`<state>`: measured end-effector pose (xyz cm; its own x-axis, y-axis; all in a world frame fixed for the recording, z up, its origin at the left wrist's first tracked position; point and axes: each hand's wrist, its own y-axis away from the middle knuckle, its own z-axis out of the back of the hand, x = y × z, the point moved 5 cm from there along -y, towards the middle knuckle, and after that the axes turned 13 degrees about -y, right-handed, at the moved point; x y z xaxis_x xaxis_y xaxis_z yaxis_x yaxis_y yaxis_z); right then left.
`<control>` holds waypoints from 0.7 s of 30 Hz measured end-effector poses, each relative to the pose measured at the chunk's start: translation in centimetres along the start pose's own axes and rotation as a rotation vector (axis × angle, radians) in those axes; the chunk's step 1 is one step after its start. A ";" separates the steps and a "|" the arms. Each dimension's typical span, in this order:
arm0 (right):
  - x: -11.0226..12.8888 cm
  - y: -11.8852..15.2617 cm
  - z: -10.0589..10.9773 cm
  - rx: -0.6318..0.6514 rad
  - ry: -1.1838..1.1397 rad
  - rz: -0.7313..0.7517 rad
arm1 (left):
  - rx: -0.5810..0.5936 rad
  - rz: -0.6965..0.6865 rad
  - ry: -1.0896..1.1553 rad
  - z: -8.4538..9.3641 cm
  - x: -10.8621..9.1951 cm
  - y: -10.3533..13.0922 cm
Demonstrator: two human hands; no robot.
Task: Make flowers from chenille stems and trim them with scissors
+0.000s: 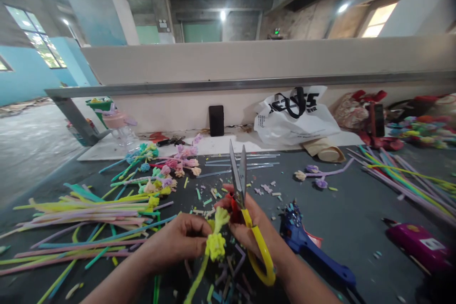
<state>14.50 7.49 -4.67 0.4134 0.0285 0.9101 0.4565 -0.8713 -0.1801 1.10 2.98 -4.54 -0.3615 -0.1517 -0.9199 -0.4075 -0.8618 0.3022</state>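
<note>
My left hand pinches a yellow fuzzy pipe-cleaner flower near the table's front edge. Its bloom is a bunched yellow knot with a paler tuft above, and its stem runs down toward me. My right hand is closed around scissors with yellow handles. Their blades point up and away from me, slightly spread, with nothing between them. Fingertips of the right hand are close to the flower's pale tuft; whether they touch it I cannot tell. Cut pipe-cleaner bits lie beneath and around both hands.
Loose pipe cleaners are piled left, with finished flowers behind. Clear glue sticks and an upright phone lie beyond. On the right are a blue glue gun, a magenta device and a white bag.
</note>
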 end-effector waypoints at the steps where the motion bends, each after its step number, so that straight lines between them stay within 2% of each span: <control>1: -0.1 0.0 0.1 -0.005 0.011 -0.004 | -0.038 0.004 -0.087 0.2 -0.1 0.0; 3: -0.1 0.1 0.2 -0.008 -0.002 -0.016 | -0.147 -0.021 -0.289 0.5 -0.6 0.2; 6: -0.2 0.4 0.1 -0.001 -0.038 -0.048 | -0.333 -0.141 -0.625 0.5 -1.5 0.7; 8: -0.3 0.6 -0.1 -0.003 -0.046 -0.071 | -0.396 -0.210 -0.801 0.1 -1.9 1.1; 13: -0.3 0.4 -0.4 -0.029 -0.028 -0.062 | -0.391 -0.231 -1.012 -0.8 -1.6 1.4; 21: -0.3 0.3 -0.3 0.001 -0.104 -0.023 | -0.395 -0.289 -1.008 -1.1 -1.9 1.5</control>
<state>14.26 7.05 -4.90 0.4821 0.0994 0.8704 0.4677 -0.8693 -0.1598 2.12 1.40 -2.63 -0.8833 0.3860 -0.2661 -0.3559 -0.9215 -0.1552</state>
